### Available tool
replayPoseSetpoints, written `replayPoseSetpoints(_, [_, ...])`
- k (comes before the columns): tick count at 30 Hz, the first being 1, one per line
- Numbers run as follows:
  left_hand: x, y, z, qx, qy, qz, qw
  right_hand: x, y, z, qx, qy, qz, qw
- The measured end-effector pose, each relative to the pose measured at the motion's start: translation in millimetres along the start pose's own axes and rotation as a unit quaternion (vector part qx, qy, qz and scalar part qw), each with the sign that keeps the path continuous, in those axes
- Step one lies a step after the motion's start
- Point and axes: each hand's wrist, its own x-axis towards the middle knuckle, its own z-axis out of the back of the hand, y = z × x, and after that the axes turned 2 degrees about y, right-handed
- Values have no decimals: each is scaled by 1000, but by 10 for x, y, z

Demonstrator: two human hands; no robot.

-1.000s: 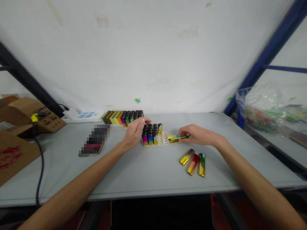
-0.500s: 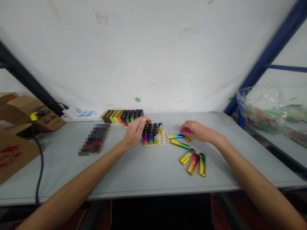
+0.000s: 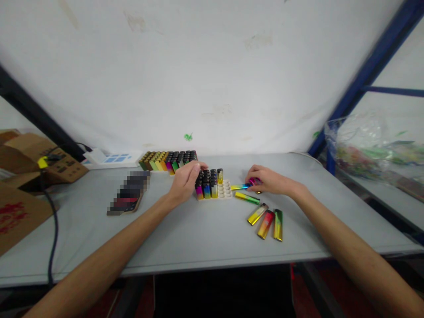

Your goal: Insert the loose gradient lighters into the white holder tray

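Observation:
My left hand (image 3: 184,182) curls against the left side of a white lighter tray (image 3: 225,196), its fingertips behind the upright lighters (image 3: 207,190). Those lighters have black tops and fill the tray's left part; bare sockets show on the right. My right hand (image 3: 270,180) is closed on a magenta lighter (image 3: 254,181), low over the table, with the fingers partly hiding it. Under its fingertips lies a blue and yellow lighter (image 3: 238,187). Nearer to me lie a green and yellow lighter (image 3: 247,198) and several other loose ones, including a red and gold lighter (image 3: 266,225).
Behind my left hand stands another block of upright lighters (image 3: 167,161). A phone (image 3: 129,194) lies at the left, with a white power strip (image 3: 114,159) behind it. Cardboard boxes (image 3: 26,198) occupy the left edge. A clear plastic bag (image 3: 357,145) is beyond the right-hand blue post (image 3: 351,84).
The magenta lighter has turned in my right hand's fingers, which have shifted slightly left toward the blue and yellow lighter. My left hand stays at the tray. The whole view has shifted slightly.

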Motion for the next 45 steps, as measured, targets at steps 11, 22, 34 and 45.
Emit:
replayPoseSetpoints(11, [2,57,12,-10,-8,16,1000,6,-23,-3,6,-27,4,1000])
replayPoseSetpoints(22, [7,38,10,-12,-10,14,1000,123,133,-116,354,-137,-22,925])
replayPoseSetpoints(34, [16,14,21,5,-3,2,1000,119,490,-159,647,-89,-11,757])
replayPoseSetpoints(45, [25,-3,38,26,0,-17,1000,163,501,-190,534,-131,-2,835])
